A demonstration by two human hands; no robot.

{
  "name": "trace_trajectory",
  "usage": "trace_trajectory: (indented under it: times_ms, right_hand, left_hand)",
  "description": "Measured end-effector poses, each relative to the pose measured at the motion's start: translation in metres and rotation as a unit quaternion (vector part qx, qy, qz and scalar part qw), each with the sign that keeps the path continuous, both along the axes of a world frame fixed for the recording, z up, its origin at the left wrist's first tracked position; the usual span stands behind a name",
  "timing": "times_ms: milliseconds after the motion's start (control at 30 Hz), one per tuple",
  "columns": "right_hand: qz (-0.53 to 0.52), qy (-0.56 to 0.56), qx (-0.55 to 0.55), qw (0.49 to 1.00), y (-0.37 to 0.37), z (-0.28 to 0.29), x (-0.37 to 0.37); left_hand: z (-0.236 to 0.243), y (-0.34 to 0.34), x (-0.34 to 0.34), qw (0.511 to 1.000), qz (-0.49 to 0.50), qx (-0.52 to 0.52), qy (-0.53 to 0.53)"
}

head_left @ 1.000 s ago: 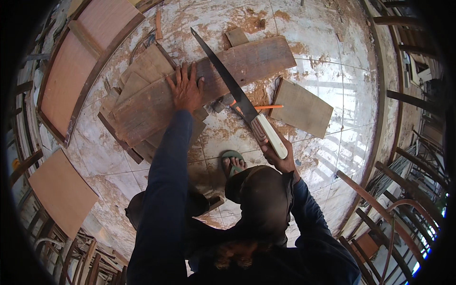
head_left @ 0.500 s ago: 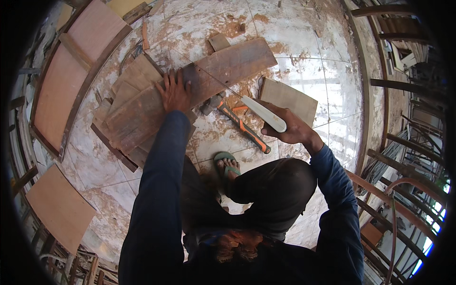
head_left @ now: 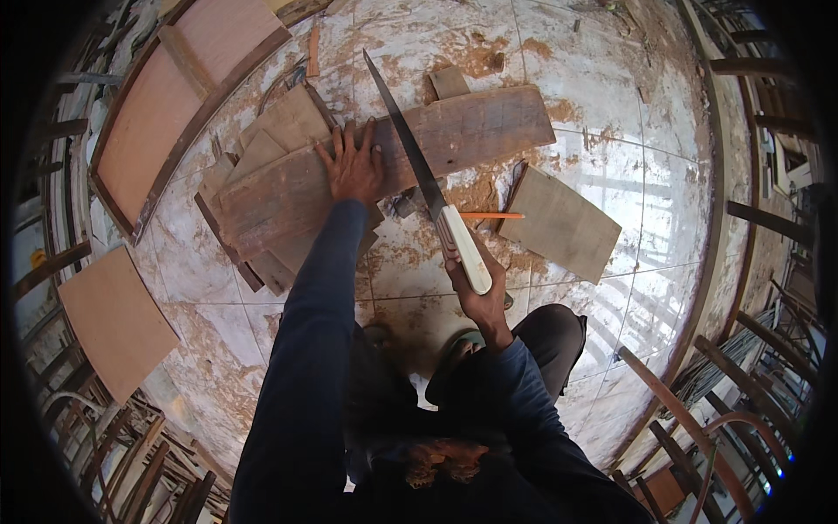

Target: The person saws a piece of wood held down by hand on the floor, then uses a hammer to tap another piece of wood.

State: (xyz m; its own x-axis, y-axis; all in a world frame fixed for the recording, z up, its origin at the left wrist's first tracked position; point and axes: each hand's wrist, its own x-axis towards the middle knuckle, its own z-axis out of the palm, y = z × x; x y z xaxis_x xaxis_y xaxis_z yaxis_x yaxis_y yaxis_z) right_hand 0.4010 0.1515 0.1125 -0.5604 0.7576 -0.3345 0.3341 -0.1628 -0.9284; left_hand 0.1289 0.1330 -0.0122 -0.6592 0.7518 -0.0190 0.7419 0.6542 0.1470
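My left hand (head_left: 353, 166) lies with fingers spread on a long, weathered brown plank (head_left: 489, 118), which rests at a slant over smaller board offcuts (head_left: 279, 122). My right hand (head_left: 476, 284) grips the white handle of a hand saw (head_left: 467, 240). Its long dark blade (head_left: 403, 131) points up and away, crossing the plank just right of my left hand. A hammer head (head_left: 403, 206) shows below the plank, the rest of it mostly hidden behind the saw and my right hand. A thin orange stick (head_left: 493, 216) lies beside a square board (head_left: 563, 223).
A framed curved panel (head_left: 140, 148) lies at upper left, a plywood sheet (head_left: 118, 323) at lower left. Piled timber lines both rims, with coiled wire (head_left: 698, 384) at right. My feet and knees are below me on the stained tiled floor (head_left: 594, 70).
My right hand went up and right, then came back left and down with the saw. The blade, edge-on half a second ago, now shows its flat side. My left hand stays on the plank.
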Motion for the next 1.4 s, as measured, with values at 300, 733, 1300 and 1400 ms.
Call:
trace_trajectory:
  times_ms: [300,733,1300,1400]
  right_hand:
    - [0.059,-0.005,0.091,0.994,0.002,0.006,0.028]
    - [0.032,-0.056,0.018,0.998,-0.06,0.035,0.089]
    - [0.04,-0.087,-0.012,0.995,-0.058,0.053,0.093]
    - [0.02,-0.02,0.036,0.999,-0.039,0.027,0.059]
  left_hand:
    - [-0.001,0.01,0.005,0.998,0.013,-0.053,-0.015]
    - [-0.005,0.005,0.002,0.999,-0.003,-0.052,0.01]
    - [0.009,0.011,0.005,0.997,-0.011,-0.062,-0.038]
    - [0.003,0.01,0.001,0.997,-0.005,-0.069,-0.041]
